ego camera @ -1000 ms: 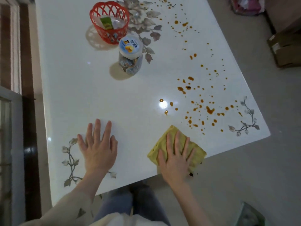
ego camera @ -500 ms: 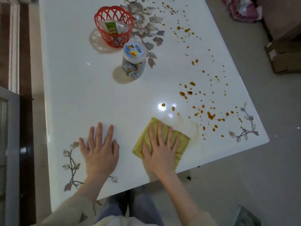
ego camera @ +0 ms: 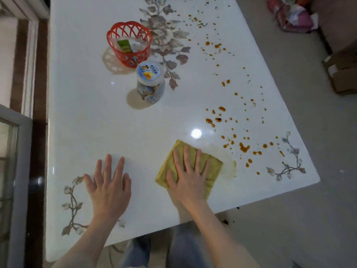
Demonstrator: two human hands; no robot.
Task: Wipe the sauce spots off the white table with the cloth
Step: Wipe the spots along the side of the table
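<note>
Left hand (ego camera: 109,187): flat on the desk (ego camera: 87,113), fingers straight and spread, holding nothing. Reads as a brace near the front edge.

Behind it, a basket (ego camera: 129,43) and just beside that a jar (ego camera: 149,82), both well apart from the sauce.

Cloth (ego camera: 214,167): yellow, folded, lying flat near the front edge, right of centre. Right hand (ego camera: 188,178) lies on top of it, fingers straight, palm pressing down; not curled round it.

Just right of the cloth, a pale yellowish smear (ego camera: 230,168). Beyond that, the spots (ego camera: 244,147): a dense cluster near the right front corner, thinning in a band toward the far right end.

Doing this step well, as I judge it:
- Keep the palm flat and the pressure even, and push rightward into the cluster.
- Overlap the strokes. The smear suggests the sauce spreads rather than lifts.
- Refold to a clean face before going over the smear.
- Draw strokes inward from the right edge so nothing goes onto the floor.
- The far spots will need a longer reach or a step along the desk.

Hard to make out:
- Cloth underside is hidden, so how soiled it is cannot be told.
- A glare patch (ego camera: 196,133) could mask spots.
- Small spots near the printed flowers (ego camera: 166,35) blend with the pattern.
- The desk's far end is cut off; the spots run to the frame edge.
- Dark specks (ego camera: 225,221) on the floor below the front edge: sauce or not, cannot tell.
</note>
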